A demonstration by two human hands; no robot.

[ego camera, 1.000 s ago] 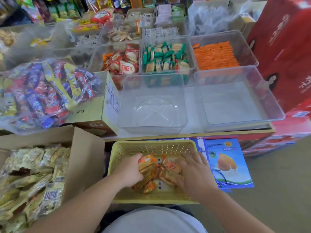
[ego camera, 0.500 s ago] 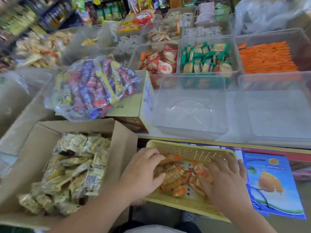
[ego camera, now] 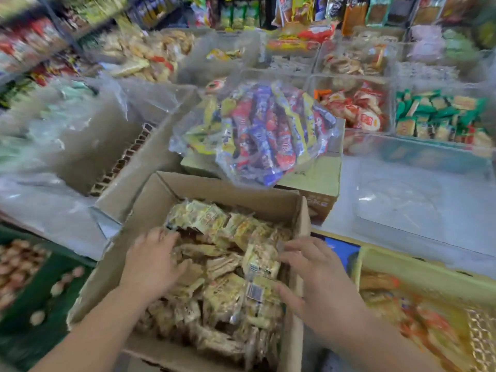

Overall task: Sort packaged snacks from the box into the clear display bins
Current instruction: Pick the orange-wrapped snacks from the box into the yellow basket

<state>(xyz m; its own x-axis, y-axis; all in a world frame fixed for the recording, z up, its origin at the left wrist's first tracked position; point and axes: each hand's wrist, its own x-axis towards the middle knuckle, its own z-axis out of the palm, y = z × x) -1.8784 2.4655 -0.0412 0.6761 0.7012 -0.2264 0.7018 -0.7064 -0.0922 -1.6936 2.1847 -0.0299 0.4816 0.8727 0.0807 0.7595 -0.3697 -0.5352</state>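
An open cardboard box [ego camera: 230,189] in front of me is full of small pale-yellow snack packets [ego camera: 222,267]. My left hand [ego camera: 151,261] lies on the packets at the box's left side, fingers spread and pointing inward. My right hand [ego camera: 314,275] reaches in over the box's right wall, fingers spread, touching the packets; no packet is plainly gripped. An empty clear display bin [ego camera: 402,200] stands on the counter at the right. The frame is blurred by motion.
A yellow basket [ego camera: 418,267] with orange packets sits at the lower right. A clear bag of red, blue and yellow bars [ego camera: 263,130] rests on a carton behind the box. Filled clear bins hold red [ego camera: 357,108] and green [ego camera: 440,114] snacks. Crumpled plastic [ego camera: 53,146] lies left.
Both hands left the orange packets in the yellow basket and moved left into the cardboard box. The view swung left, so the box is now central.
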